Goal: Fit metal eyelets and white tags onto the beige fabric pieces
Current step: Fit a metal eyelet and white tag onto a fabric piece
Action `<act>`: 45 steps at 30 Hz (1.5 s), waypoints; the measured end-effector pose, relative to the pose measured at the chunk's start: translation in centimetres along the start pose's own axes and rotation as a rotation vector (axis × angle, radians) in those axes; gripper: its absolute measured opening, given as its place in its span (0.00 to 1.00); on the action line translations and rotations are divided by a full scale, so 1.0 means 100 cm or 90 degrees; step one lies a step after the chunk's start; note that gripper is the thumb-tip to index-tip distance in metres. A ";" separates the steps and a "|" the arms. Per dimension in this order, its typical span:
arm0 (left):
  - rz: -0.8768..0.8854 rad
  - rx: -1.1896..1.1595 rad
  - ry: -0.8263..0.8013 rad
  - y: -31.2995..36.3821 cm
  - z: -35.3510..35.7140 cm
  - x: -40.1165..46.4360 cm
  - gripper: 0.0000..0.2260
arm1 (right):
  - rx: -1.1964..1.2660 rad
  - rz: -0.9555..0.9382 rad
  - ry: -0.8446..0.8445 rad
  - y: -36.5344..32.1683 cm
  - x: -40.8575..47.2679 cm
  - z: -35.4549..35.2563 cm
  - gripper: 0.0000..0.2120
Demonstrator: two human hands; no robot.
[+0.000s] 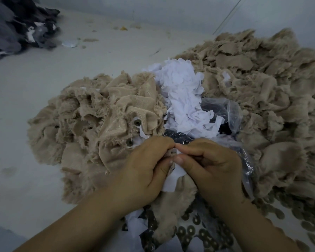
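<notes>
My left hand [147, 168] and my right hand [209, 166] meet at the lower middle, fingers curled, pinching a white tag [172, 179] together with a beige fabric piece [173, 208] that hangs below them. The eyelet between my fingertips is hidden. Left of my hands lies a heap of beige pieces [102, 135]; two of them show fitted metal eyelets [137, 122]. A mound of loose white tags [182, 91] sits behind my hands.
A large pile of beige fabric pieces [262, 84] fills the right side. A clear plastic bag [231, 113] with dark contents lies behind my right hand. Ring-shaped washers [191, 231] are scattered near the bottom edge. Dark grey fabric [16, 28] is heaped at the far left.
</notes>
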State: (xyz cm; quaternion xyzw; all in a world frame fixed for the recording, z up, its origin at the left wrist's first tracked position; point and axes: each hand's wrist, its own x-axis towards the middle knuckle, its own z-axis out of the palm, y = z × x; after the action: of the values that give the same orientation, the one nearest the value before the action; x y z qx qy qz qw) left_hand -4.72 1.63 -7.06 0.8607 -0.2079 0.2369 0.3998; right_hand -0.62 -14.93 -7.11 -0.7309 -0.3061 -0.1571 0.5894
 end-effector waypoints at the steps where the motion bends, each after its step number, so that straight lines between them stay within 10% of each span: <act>1: -0.009 -0.020 0.001 0.001 0.001 0.001 0.11 | 0.025 0.033 0.010 -0.001 -0.001 0.000 0.10; 20: -0.017 -0.127 -0.018 -0.002 0.021 0.011 0.13 | 0.110 0.096 0.122 0.003 -0.005 0.005 0.06; 45: -0.024 -0.011 -0.031 -0.009 0.007 0.019 0.12 | 0.235 0.227 -0.105 0.012 0.008 -0.009 0.03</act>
State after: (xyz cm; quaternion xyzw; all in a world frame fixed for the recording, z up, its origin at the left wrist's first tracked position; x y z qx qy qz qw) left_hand -2.54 1.29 -6.91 0.8663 -0.2030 0.2066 0.4069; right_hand 0.84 -15.74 -7.29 -0.6638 -0.2426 0.0677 0.7042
